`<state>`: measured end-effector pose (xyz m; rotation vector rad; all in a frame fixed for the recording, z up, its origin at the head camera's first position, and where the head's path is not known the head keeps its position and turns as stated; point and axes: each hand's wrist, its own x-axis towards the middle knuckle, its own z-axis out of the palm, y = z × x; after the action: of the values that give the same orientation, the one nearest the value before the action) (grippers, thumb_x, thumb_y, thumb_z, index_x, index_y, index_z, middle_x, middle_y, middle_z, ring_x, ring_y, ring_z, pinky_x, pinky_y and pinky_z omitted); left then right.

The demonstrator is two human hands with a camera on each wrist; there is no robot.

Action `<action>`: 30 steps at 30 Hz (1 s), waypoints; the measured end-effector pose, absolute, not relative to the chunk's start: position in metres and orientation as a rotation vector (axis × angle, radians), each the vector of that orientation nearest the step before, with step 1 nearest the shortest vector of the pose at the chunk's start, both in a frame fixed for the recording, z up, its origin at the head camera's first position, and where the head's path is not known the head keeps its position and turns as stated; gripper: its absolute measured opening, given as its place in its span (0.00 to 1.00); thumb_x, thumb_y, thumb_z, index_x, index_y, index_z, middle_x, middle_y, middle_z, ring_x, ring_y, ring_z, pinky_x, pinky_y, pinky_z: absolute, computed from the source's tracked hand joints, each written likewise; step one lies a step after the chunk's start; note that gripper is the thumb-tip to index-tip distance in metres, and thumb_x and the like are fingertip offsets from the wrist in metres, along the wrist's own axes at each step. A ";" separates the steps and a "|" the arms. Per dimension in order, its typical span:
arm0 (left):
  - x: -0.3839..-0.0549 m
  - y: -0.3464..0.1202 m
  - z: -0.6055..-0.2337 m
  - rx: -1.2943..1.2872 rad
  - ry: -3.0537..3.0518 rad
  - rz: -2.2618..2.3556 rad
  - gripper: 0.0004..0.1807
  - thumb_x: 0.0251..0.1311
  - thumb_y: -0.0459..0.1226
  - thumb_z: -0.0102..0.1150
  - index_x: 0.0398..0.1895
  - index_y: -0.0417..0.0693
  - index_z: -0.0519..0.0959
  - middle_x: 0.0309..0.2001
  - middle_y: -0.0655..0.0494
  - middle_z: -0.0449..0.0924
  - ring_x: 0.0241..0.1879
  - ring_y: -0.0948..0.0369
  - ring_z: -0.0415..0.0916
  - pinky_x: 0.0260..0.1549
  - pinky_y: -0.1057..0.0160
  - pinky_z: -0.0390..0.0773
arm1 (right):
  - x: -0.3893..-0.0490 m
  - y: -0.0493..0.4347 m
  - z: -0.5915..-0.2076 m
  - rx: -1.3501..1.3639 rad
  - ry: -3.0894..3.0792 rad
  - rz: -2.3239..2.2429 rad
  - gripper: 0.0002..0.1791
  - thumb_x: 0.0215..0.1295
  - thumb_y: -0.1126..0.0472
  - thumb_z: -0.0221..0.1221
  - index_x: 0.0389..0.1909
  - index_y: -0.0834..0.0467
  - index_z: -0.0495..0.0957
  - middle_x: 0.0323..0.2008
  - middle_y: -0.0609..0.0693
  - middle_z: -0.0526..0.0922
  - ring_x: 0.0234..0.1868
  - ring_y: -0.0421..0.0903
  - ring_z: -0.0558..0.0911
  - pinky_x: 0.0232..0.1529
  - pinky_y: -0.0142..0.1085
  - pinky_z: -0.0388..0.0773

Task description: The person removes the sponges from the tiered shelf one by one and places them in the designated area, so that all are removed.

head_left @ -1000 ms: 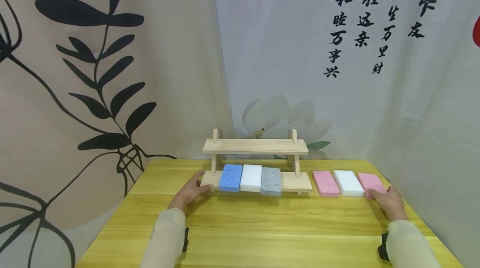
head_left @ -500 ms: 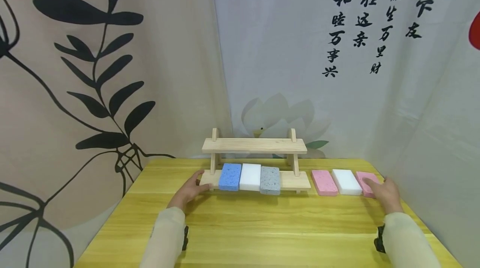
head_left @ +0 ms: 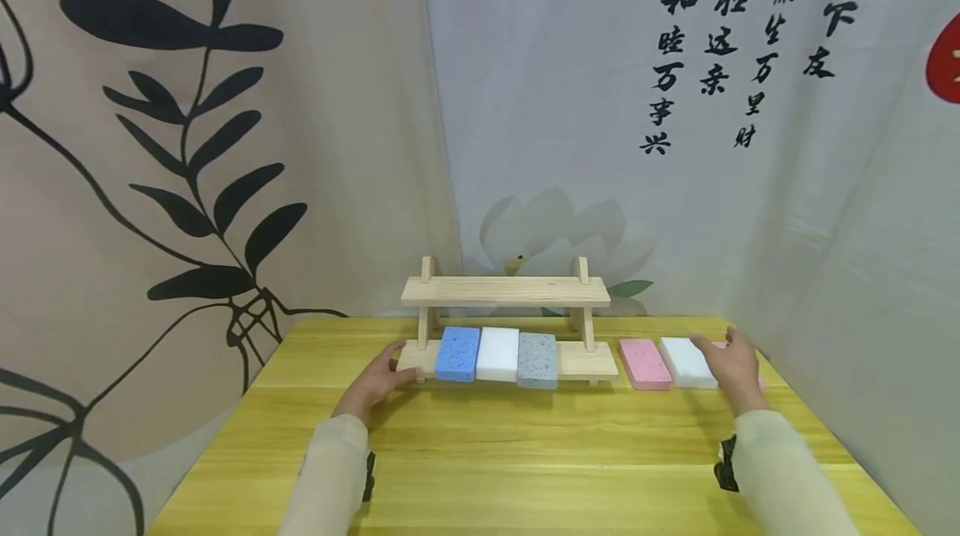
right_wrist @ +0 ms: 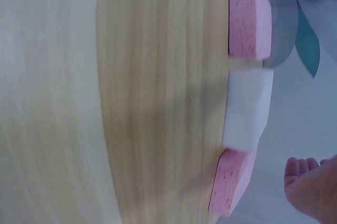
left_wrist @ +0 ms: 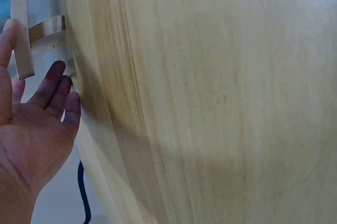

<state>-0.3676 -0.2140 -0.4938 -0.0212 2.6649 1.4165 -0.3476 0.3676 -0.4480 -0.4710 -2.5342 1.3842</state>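
A small two-tier wooden rack [head_left: 506, 292] stands at the back of the table. My left hand [head_left: 372, 382] holds the left end of its lower shelf, thumb at the front and fingers toward the back. On that shelf lean a blue sponge [head_left: 457, 354], a white sponge [head_left: 498, 354] and a grey sponge [head_left: 537, 361], side by side. Right of the rack lie a pink sponge [head_left: 645, 364], another white sponge [head_left: 685, 363] and a second pink sponge [right_wrist: 231, 182]. My right hand [head_left: 731, 365] hovers over the last two, holding nothing, and mostly covers the far-right pink one in the head view.
The yellow wood-grain table [head_left: 525, 453] runs toward me. A printed cloth [head_left: 360, 144] with plant shapes and writing hangs behind the rack, and another cloth wall [head_left: 862, 269] borders the right side. A dark cable [left_wrist: 83, 192] shows below the left hand.
My right hand has lifted off the far-right pink sponge and moved left toward the white one. The left hand keeps its place on the rack. The head view has shifted slightly.
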 end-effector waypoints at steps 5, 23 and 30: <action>-0.367 -0.214 -0.493 -0.022 2.659 1.422 0.46 0.65 0.51 0.62 0.79 0.49 0.49 0.59 0.36 0.68 0.56 0.42 0.70 0.56 0.37 0.68 | -0.347 0.349 -0.444 -0.424 -2.501 1.388 0.50 0.71 0.43 0.54 0.75 0.72 0.40 0.73 0.74 0.50 0.71 0.71 0.54 0.68 0.60 0.56; -0.369 -0.214 -0.493 0.014 2.656 1.417 0.46 0.66 0.51 0.62 0.79 0.49 0.48 0.61 0.35 0.68 0.59 0.41 0.69 0.56 0.38 0.69 | -0.339 0.282 -0.441 -0.291 -2.427 1.390 0.44 0.72 0.46 0.55 0.75 0.69 0.50 0.70 0.69 0.57 0.69 0.66 0.60 0.65 0.59 0.62; -0.369 -0.214 -0.493 0.006 2.643 1.439 0.47 0.65 0.51 0.62 0.79 0.49 0.48 0.62 0.35 0.67 0.59 0.41 0.68 0.57 0.37 0.68 | -0.339 0.252 -0.445 -0.243 -2.398 1.438 0.43 0.71 0.46 0.57 0.74 0.68 0.54 0.70 0.67 0.60 0.68 0.63 0.62 0.65 0.56 0.62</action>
<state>-0.3687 -0.2142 -0.4931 0.0056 2.6426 1.4386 -0.3388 0.2519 -0.4451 -0.2435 -2.3975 1.4383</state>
